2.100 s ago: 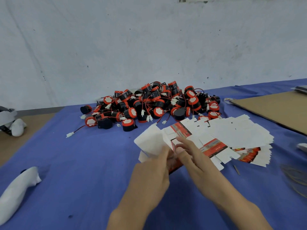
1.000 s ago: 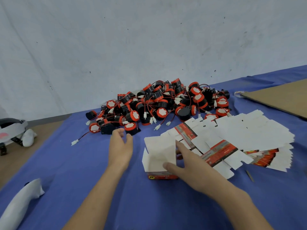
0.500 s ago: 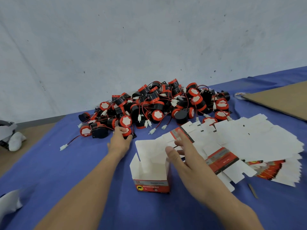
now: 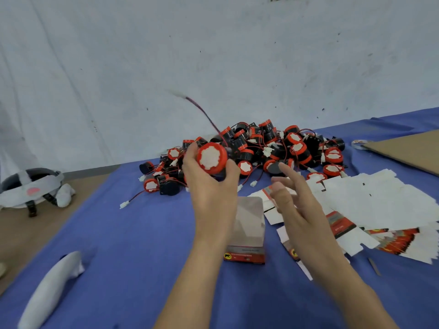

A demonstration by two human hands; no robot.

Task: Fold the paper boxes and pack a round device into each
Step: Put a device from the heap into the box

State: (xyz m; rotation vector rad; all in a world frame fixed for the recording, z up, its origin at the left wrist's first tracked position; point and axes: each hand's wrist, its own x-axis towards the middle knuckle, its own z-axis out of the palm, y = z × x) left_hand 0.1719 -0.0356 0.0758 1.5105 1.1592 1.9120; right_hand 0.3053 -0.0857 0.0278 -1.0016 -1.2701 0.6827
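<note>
My left hand (image 4: pixel 209 186) grips a round device (image 4: pixel 211 157) with a red rim and white face, lifted above the table; its red wire (image 4: pixel 204 115) whips up behind it. A folded paper box (image 4: pixel 249 229) stands open-topped on the blue cloth just below and right of that hand. My right hand (image 4: pixel 294 203) hovers to the right of the box with fingers spread, holding nothing. A pile of round devices (image 4: pixel 273 148) lies behind. Flat unfolded boxes (image 4: pixel 380 205) are fanned out at the right.
A blue cloth (image 4: pixel 142 233) covers the table. A white rolled cloth (image 4: pixel 50 288) lies at front left. A grey headset (image 4: pixel 31 188) sits at the far left. Brown cardboard (image 4: pixel 408 150) lies at back right, with a tape roll (image 4: pixel 358 143) beside it.
My left hand took a round device from the pile and lifted it toward the box, its wire swinging up. My right hand let go of the box and moved off to its right.
</note>
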